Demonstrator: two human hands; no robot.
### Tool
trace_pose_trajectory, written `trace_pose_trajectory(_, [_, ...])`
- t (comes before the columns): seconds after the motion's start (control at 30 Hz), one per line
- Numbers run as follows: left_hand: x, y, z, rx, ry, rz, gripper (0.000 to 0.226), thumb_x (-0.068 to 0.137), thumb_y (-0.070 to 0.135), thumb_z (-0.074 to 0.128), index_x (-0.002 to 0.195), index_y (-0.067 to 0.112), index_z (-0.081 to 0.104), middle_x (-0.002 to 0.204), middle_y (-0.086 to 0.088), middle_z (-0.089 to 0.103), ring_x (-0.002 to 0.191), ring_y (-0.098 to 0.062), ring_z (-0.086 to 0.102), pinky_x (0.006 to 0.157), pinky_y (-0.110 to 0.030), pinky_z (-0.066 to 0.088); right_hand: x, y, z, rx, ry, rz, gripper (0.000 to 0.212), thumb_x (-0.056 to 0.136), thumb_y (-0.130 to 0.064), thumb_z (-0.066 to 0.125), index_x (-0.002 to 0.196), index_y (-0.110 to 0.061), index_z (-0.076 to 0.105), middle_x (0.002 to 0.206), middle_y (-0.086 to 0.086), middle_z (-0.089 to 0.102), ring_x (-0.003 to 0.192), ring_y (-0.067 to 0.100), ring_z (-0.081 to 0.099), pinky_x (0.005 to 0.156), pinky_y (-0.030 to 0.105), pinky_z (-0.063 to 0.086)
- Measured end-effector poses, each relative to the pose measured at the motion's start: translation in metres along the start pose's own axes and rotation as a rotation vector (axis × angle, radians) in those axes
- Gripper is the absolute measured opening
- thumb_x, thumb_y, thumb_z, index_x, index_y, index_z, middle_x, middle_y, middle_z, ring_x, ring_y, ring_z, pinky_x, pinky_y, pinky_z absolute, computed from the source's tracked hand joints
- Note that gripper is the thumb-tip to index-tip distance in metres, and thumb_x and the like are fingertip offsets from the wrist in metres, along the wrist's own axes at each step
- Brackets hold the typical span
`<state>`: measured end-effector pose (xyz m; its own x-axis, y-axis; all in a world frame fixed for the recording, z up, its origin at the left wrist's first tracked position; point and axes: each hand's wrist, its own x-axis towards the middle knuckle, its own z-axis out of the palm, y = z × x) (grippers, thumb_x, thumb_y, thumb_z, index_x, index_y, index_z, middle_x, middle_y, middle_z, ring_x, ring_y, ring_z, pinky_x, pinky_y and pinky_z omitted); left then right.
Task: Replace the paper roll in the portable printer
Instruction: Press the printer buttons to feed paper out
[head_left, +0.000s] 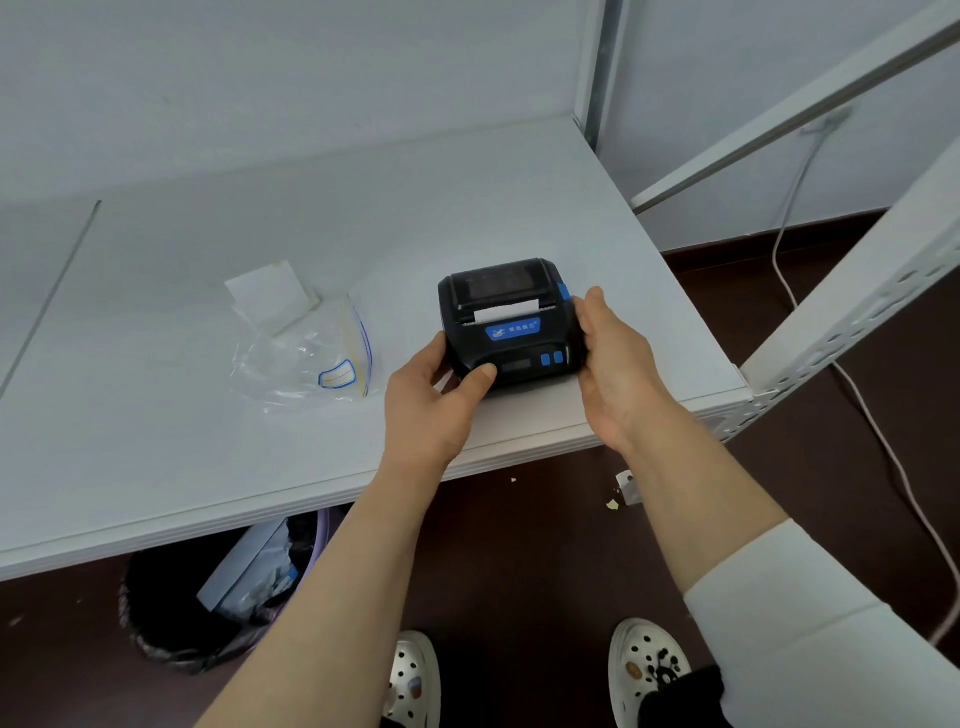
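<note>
Both hands, left hand (436, 395) and right hand (615, 358), clasp the printer (511, 322) by its sides near the bench (156, 457) corner; a slip could drop it; the paper strip (506, 313) may tear if snagged.

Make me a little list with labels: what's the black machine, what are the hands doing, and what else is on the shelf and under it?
machine: portable printer, black with blue buttons, lid closed, white paper strip sticking out of the slot
left hand: holding the printer's near left corner
right hand: holding the printer's right side
place: white shelf, printer near its right front corner
beside it: clear zip bag, left of the printer, with white paper pieces behind it
underneath: trash bin with rubbish inside
</note>
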<state>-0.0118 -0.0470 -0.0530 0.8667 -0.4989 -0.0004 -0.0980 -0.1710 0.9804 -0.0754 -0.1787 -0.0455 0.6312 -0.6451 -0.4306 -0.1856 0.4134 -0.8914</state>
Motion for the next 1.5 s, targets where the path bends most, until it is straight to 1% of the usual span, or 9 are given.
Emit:
trace_pose_trajectory(0.13, [0.0000, 0.0004, 0.0005, 0.005, 0.005, 0.002, 0.036, 0.083, 0.000, 0.061, 0.118, 0.011, 0.063, 0.104, 0.000, 0.069, 0.094, 0.002, 0.060, 0.072, 0.002, 0.041, 0.0002, -0.0004, -0.0002, -0.012, 0.000, 0.003, 0.048, 0.096, -0.049, 0.029, 0.110, -0.020, 0.064, 0.111, 0.007, 0.067, 0.111, 0.016, 0.057, 0.108, 0.038, 0.035])
trace_pose_trajectory(0.3, [0.0003, -0.0007, 0.0003, 0.009, 0.007, -0.005, 0.037, 0.083, 0.002, 0.062, 0.119, 0.011, 0.063, 0.108, -0.001, 0.070, 0.100, -0.006, 0.062, 0.076, 0.001, 0.042, 0.0000, -0.0002, -0.0006, -0.019, -0.003, 0.000, 0.048, 0.095, -0.050, 0.029, 0.108, -0.020, 0.064, 0.110, 0.007, 0.068, 0.110, 0.016, 0.057, 0.109, 0.039, 0.036])
trace_pose_trajectory(0.4, [0.0005, -0.0002, 0.0001, 0.007, 0.009, -0.007, 0.037, 0.083, 0.002, 0.062, 0.119, 0.013, 0.063, 0.106, 0.000, 0.069, 0.100, -0.004, 0.061, 0.075, 0.003, 0.041, 0.0000, -0.0006, -0.0006, -0.025, -0.004, -0.003, 0.046, 0.095, -0.050, 0.028, 0.105, -0.022, 0.064, 0.110, 0.006, 0.068, 0.112, 0.016, 0.056, 0.110, 0.040, 0.034])
trace_pose_trajectory(0.57, [-0.0001, -0.0005, 0.0003, -0.004, 0.012, -0.005, 0.038, 0.083, 0.001, 0.062, 0.120, 0.009, 0.062, 0.108, -0.002, 0.069, 0.102, -0.008, 0.061, 0.075, 0.002, 0.042, 0.0002, 0.0002, -0.0005, -0.030, 0.000, 0.000, 0.047, 0.095, -0.050, 0.029, 0.107, -0.022, 0.064, 0.110, 0.005, 0.067, 0.112, 0.016, 0.056, 0.110, 0.041, 0.033])
trace_pose_trajectory(0.73, [0.0006, 0.0001, 0.0005, -0.003, 0.014, -0.006, 0.037, 0.083, 0.000, 0.062, 0.118, 0.009, 0.063, 0.104, 0.000, 0.069, 0.095, -0.001, 0.061, 0.072, 0.002, 0.041, -0.0013, -0.0001, -0.0006, -0.025, -0.011, -0.017, 0.043, 0.095, -0.049, 0.029, 0.101, -0.025, 0.064, 0.111, 0.005, 0.067, 0.112, 0.015, 0.057, 0.110, 0.040, 0.034])
trace_pose_trajectory(0.93, [0.0005, -0.0005, 0.0014, 0.002, 0.019, -0.012, 0.037, 0.083, 0.001, 0.061, 0.119, 0.009, 0.063, 0.106, -0.001, 0.069, 0.097, -0.004, 0.061, 0.073, 0.002, 0.041, -0.0017, -0.0018, -0.0008, -0.018, -0.016, -0.023, 0.040, 0.095, -0.050, 0.029, 0.090, -0.029, 0.063, 0.108, 0.002, 0.067, 0.113, 0.015, 0.056, 0.112, 0.040, 0.032])
trace_pose_trajectory(1.03, [0.0006, -0.0002, 0.0015, -0.001, 0.023, -0.013, 0.036, 0.083, 0.000, 0.061, 0.117, 0.010, 0.063, 0.104, 0.000, 0.069, 0.094, 0.000, 0.060, 0.072, 0.002, 0.041, -0.0020, -0.0005, -0.0003, -0.011, -0.028, -0.030, 0.042, 0.095, -0.051, 0.028, 0.090, -0.029, 0.063, 0.109, 0.002, 0.067, 0.114, 0.014, 0.055, 0.113, 0.040, 0.031])
trace_pose_trajectory(1.33, [0.0004, 0.0003, 0.0019, 0.011, 0.031, -0.015, 0.034, 0.083, 0.001, 0.061, 0.114, 0.013, 0.065, 0.098, 0.005, 0.069, 0.088, 0.007, 0.061, 0.072, 0.002, 0.041, -0.0040, -0.0022, -0.0007, -0.004, -0.036, -0.040, 0.043, 0.096, -0.051, 0.027, 0.082, -0.029, 0.061, 0.096, -0.003, 0.066, 0.109, 0.013, 0.056, 0.111, 0.037, 0.033])
trace_pose_trajectory(1.5, [0.0004, -0.0007, 0.0021, 0.018, 0.031, -0.009, 0.035, 0.082, 0.000, 0.061, 0.116, 0.009, 0.064, 0.102, -0.001, 0.070, 0.093, -0.001, 0.061, 0.073, 0.001, 0.042, -0.0042, -0.0017, -0.0009, -0.010, -0.043, -0.041, 0.043, 0.096, -0.051, 0.026, 0.083, -0.031, 0.061, 0.097, -0.004, 0.065, 0.112, 0.013, 0.054, 0.112, 0.037, 0.031])
